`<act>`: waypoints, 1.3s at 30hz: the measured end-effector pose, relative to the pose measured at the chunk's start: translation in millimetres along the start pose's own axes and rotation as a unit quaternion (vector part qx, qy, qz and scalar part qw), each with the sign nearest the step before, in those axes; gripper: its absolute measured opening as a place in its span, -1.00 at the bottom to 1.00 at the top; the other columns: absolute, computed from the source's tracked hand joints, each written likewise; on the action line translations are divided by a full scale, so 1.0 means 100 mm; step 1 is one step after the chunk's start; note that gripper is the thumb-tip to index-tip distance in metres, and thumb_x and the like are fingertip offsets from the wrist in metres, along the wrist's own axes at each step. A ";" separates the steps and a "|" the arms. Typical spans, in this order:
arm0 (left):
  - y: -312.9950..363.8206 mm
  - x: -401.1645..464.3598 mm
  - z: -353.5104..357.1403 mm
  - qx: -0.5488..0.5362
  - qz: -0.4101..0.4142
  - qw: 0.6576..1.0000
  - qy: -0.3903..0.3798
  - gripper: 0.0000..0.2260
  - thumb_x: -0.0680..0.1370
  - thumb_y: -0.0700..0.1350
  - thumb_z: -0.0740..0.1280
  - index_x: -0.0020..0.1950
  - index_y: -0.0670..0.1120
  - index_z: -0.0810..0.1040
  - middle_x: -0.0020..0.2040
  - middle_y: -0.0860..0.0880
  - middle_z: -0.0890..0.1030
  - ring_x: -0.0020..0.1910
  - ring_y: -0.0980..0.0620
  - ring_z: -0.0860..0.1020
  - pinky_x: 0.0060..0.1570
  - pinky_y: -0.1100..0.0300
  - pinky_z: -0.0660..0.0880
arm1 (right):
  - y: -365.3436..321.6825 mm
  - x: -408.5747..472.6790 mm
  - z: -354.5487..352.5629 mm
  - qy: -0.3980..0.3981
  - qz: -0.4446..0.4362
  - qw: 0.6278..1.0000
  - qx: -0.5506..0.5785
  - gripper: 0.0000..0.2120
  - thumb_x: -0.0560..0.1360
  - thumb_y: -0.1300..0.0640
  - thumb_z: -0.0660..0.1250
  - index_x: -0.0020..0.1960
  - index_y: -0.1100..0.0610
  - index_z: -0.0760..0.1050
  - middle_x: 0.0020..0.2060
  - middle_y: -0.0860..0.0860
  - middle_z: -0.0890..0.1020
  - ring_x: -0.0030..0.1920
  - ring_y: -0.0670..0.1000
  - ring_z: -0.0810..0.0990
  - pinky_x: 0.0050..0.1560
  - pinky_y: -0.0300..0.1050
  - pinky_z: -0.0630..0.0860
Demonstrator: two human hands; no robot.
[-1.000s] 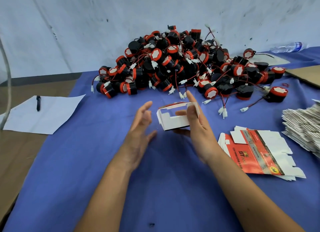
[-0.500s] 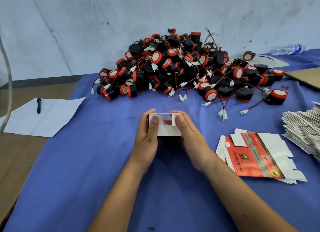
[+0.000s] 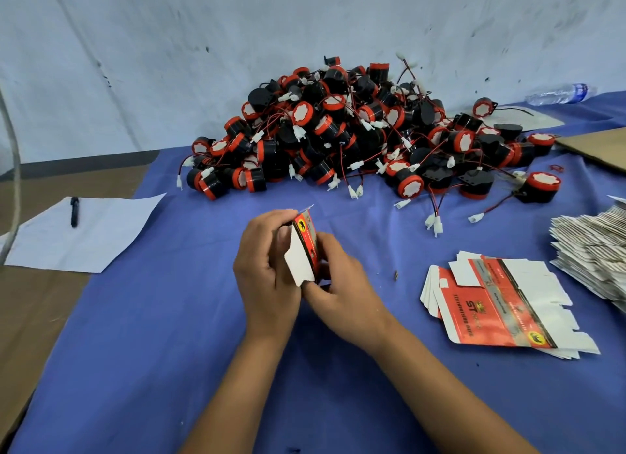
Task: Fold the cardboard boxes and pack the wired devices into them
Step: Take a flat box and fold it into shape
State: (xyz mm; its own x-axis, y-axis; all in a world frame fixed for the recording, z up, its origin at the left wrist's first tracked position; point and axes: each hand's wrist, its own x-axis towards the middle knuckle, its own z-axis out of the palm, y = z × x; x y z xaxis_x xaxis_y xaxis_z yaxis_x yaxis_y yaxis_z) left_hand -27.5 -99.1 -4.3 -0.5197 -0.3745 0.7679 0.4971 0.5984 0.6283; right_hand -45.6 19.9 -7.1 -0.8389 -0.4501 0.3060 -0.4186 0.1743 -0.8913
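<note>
Now the small box [image 3: 305,247] is turned up on its side above the blue cloth [image 3: 135,335]. Both the left hand [image 3: 266,267] and right hand [image 3: 342,291] hold it with curled fingers, near the pile of wired devices [image 3: 355,132]. Next its flaps likely get tucked.

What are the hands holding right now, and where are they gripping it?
Both grip one small cardboard box: the left hand on its left side, the right hand on its right side and lower end.
</note>
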 end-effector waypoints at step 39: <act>-0.14 0.02 -0.12 0.071 -0.035 0.939 -0.335 -0.13 0.30 -0.13 0.53 0.56 0.17 0.27 0.56 0.18 0.33 0.58 0.17 0.25 0.51 0.23 0.25 | 0.21 0.05 -0.34 -0.027 0.112 0.979 0.171 -0.88 0.70 0.10 0.19 0.21 0.10 0.41 0.02 0.12 0.59 -0.20 0.17 0.71 -0.30 0.07 0.68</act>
State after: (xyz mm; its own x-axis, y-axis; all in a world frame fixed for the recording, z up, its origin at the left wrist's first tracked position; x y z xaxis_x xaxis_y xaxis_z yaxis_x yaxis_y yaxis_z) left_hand -27.0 -116.7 -10.5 -0.8922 0.0846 0.4436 0.3718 0.6953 0.6151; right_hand -70.5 51.3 -13.3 -0.8725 -0.4820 0.0807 -0.0783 -0.0251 -0.9966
